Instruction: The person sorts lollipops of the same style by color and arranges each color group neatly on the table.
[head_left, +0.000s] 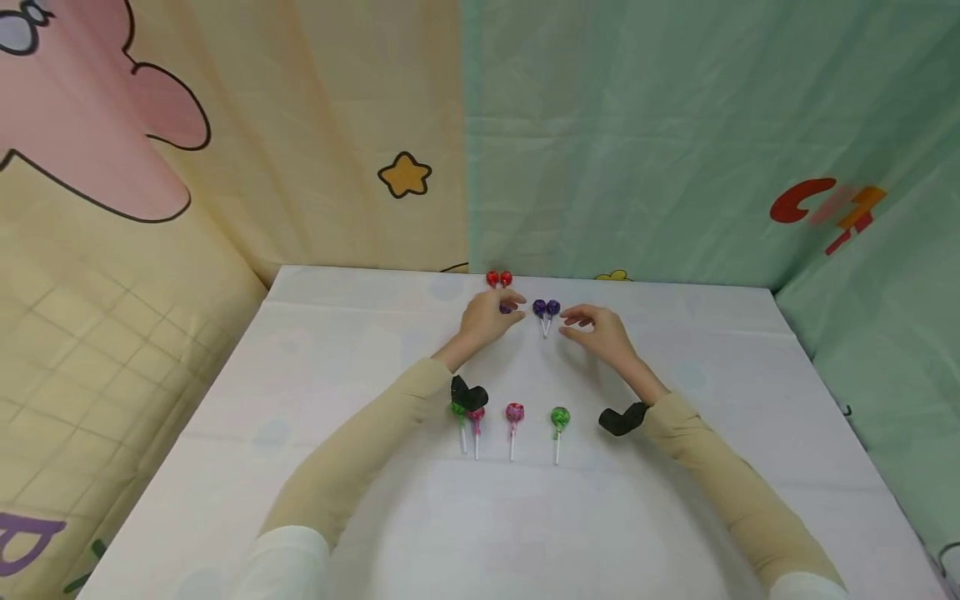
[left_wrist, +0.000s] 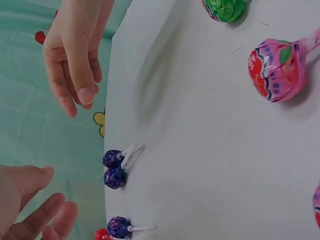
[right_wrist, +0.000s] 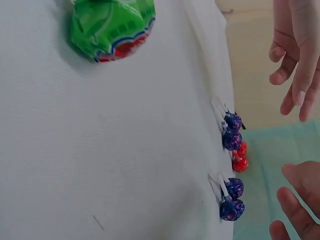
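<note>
Two purple lollipops lie side by side near the far edge, sticks toward me, between my two hands. My left hand hovers left of them, fingers parted and holding nothing; it partly hides another purple pair, which shows whole in the right wrist view as purple lollipops. Just beyond that hand lie two red lollipops. To the right of the middle purple pair is my right hand, thumb and fingers apart with nothing between them. Both hands appear raised off the cloth in the left wrist view.
Nearer me lie a pink lollipop and a green lollipop, set apart. Left of them, another green-and-pink pair, with its pink lollipop, is partly covered by the black wrist device. Curtains rise behind the white table.
</note>
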